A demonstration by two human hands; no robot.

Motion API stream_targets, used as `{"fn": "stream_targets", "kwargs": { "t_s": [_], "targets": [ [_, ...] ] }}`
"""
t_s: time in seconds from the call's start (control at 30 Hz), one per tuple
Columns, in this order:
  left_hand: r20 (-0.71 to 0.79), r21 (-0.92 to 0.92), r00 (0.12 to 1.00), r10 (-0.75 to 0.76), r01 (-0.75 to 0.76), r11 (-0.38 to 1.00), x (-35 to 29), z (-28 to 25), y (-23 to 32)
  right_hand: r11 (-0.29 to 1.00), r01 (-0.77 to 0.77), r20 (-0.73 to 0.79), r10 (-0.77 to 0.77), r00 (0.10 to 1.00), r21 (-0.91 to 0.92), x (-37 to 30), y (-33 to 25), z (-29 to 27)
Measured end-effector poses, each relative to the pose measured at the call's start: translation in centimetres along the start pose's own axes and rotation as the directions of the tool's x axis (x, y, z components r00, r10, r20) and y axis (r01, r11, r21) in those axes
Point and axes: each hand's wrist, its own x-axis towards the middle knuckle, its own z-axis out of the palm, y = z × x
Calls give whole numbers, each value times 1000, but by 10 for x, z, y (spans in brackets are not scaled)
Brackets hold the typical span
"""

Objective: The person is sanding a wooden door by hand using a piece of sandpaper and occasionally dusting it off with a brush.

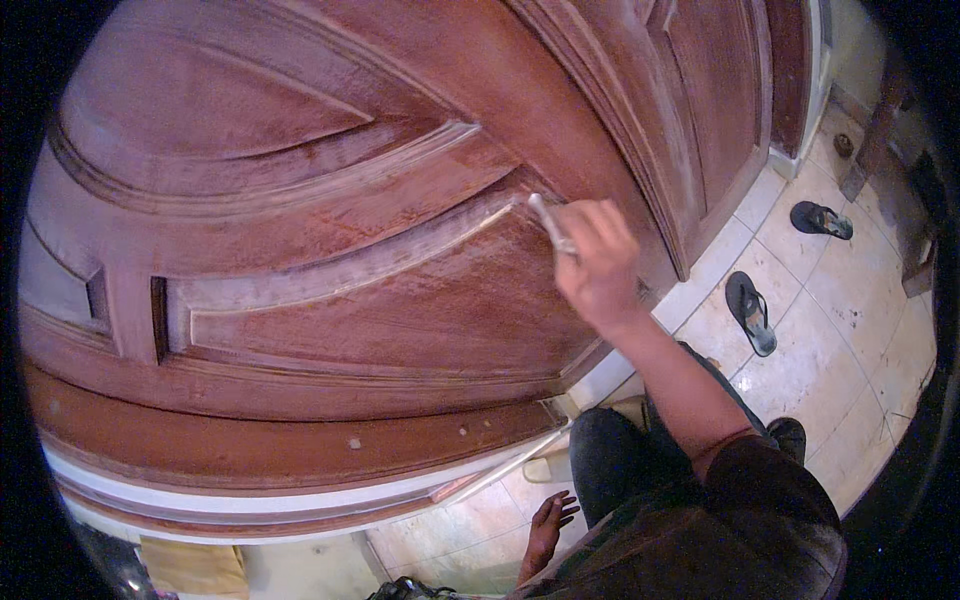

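Note:
A large reddish-brown wooden door (330,235) with raised panels and curved mouldings fills the upper left of the view. Pale, dusty patches show along its moulding edges. My right hand (600,255) is closed on a thin pale strip (545,215), whose exact kind I cannot make out. The strip's tip is at the corner of the lower panel's moulding (508,210). Low down, my left hand (550,522) hangs away from the door, its fingers apart and nothing visible in them.
Two black flip-flops (750,313) lie apart on the pale tiled floor (820,310) at right. A dark wooden leg (878,150) stands beyond them. Yellowish cloth (195,567) lies at the lower left, near the door frame's white edge (250,500).

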Motion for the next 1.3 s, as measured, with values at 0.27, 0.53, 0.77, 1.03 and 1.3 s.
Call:
{"fn": "stream_targets", "kwargs": {
  "t_s": [0.27,0.53,0.77,1.03,1.3],
  "targets": [
    [50,66,998,-39,36,997,-3,6,5,1000,2,-22,-2,1000,-10,-8,11,1],
    [77,124,988,-137,126,984,-10,2,10,998,9,-44,-6,999,70,7,2,4],
    [73,132,990,-120,110,985,8,-4,11,992,-11,13,10,1000,129,5,4,-1],
    [105,192,984,-142,120,974,14,5,-3,982,44,-3,-44,999,184,16,-3,3],
    [86,186,985,-147,129,974,25,3,-6,988,26,10,-28,1000,154,9,-3,5]
  ]
}}
